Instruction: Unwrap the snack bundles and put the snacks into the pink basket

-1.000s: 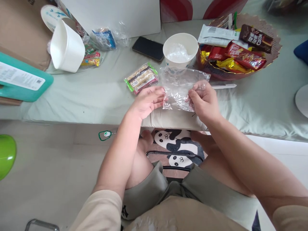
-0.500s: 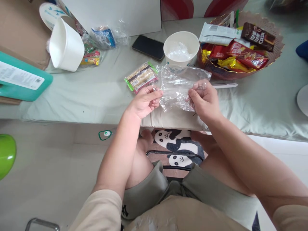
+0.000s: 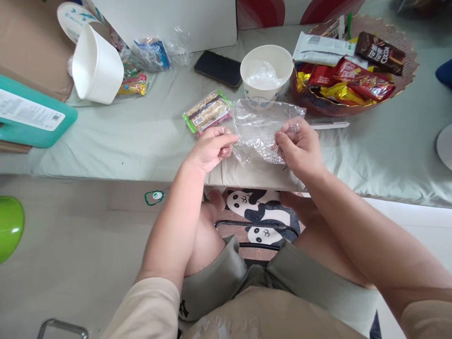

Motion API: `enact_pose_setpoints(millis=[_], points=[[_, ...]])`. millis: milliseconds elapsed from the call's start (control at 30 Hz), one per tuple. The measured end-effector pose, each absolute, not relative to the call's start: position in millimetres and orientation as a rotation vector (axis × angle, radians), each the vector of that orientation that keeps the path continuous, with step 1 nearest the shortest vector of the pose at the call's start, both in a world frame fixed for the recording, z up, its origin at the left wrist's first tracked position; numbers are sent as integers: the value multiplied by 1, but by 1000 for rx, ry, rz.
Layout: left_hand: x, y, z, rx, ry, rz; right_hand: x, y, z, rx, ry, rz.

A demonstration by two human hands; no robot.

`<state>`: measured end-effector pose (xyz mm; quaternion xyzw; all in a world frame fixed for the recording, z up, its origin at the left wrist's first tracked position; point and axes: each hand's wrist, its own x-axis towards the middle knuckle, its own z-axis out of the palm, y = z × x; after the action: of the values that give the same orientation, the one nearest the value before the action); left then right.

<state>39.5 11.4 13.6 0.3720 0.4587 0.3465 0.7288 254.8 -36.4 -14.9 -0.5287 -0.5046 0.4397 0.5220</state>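
A clear plastic bag point(image 3: 259, 134) is stretched between my two hands, above the front edge of the cloth-covered surface. My left hand point(image 3: 214, 147) pinches its left side between thumb and fingers. On the other side, my right hand point(image 3: 300, 146) grips the bag with the thumb on top. Just beyond my left hand lies a wrapped snack pack point(image 3: 208, 112) with green ends. Behind the bag stands a white paper cup point(image 3: 263, 92) with crumpled clear plastic point(image 3: 264, 75) inside.
A scalloped basket point(image 3: 406, 77) of wrapped snacks stands at the back right, with a white utility knife point(image 3: 330, 125) in front. A black phone point(image 3: 218, 69) lies behind the snack pack. At left are a tilted white tub point(image 3: 100, 70), packaged items point(image 3: 153, 54) and a teal container point(image 3: 45, 129).
The bag's upper edge has come down slightly and lies flatter between my hands. Both hands keep their hold and have barely moved.
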Motion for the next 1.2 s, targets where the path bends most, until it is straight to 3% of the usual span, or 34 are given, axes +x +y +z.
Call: enact_pose_setpoints(millis=[600, 933, 1200], points=[[44, 17, -5, 944, 1326, 1049, 254, -36, -15, -1317, -1203, 1010], [41, 20, -6, 998, 1120, 1255, 257, -35, -16, -1220, -1124, 1155], [41, 9, 6, 810, 979, 803, 256, -38, -8, -1162, -1178, 1373]])
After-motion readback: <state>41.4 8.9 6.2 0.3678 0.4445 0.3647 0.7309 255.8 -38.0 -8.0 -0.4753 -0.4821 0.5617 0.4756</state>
